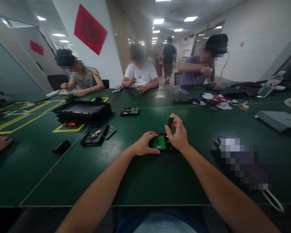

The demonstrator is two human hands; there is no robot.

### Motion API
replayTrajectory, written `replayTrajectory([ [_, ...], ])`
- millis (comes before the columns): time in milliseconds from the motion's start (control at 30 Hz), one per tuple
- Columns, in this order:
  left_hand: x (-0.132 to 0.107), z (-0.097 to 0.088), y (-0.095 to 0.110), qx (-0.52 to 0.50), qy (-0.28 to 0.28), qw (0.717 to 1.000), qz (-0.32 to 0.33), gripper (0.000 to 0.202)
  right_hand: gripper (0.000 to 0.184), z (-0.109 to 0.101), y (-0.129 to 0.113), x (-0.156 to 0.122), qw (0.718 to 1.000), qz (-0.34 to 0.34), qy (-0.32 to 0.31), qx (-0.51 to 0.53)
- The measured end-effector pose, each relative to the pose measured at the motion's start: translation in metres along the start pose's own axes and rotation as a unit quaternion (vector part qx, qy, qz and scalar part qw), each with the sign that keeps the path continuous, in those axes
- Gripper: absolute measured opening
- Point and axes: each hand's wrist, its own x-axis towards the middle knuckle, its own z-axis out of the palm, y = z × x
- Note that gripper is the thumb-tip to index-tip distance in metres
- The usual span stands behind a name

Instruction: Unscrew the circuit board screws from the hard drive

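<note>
Green board [159, 141] shows face up on the black drive [169, 146] you are working at. Drive lies flat on the bench [140, 181], straight ahead of you, between your two hands.

Progress, as judged: part-way at best. Board looks seated in its frame, nothing lifted clear. A few pale bits [153, 121] lie on the bench just beyond the drive; could be screws already out, too small to be sure. How many fixings remain, you can't read from here: your right hand hides part of the drive's right end.

Look of the drive: dark, low, oblong casing. Board covers much of the visible middle, bright green, with a small white label near its near edge. No damage visible at this size.

Left hand [145, 143]: curved round the drive's left end, thumb on the near side, fingers on the far side, holding it steady. Right hand [178, 134]: fingers and thumb closed on the driver [170, 120], yellow and dark handle tilted above the drive. Tip contact: can't tell.

Off to your left: an open case [94, 136], a loose board [111, 132] just beside it. Farther out, a second drive [130, 111], apart from your hands.
</note>
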Motion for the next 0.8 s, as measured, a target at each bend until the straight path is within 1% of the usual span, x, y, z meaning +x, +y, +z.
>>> replayTrajectory([
  [133,0.0003,-0.0017,0.0023,0.01,0.004,1.0,0.002,0.088,0.065,0.0008,-0.0027,-0.0008,1.0,0.004,0.003,0.019],
  [233,0.0008,-0.0019,0.0026,0.009,0.004,1.0,0.004,0.087,0.067,0.0021,-0.0029,-0.0018,1.0,0.008,0.006,0.029],
  [433,0.0014,0.0006,0.0007,-0.002,0.006,1.0,0.014,0.085,0.066,0.0037,0.0005,-0.0015,0.999,-0.023,0.028,-0.016],
  [633,0.0007,0.0014,0.0006,-0.009,0.008,1.0,0.014,0.085,0.064,0.0009,0.0004,-0.0007,0.999,-0.032,0.015,-0.01],
  [800,0.0,0.0015,0.0006,-0.012,0.01,1.0,0.011,0.085,0.064,0.0005,-0.002,-0.0011,1.0,-0.019,0.012,0.02],
])
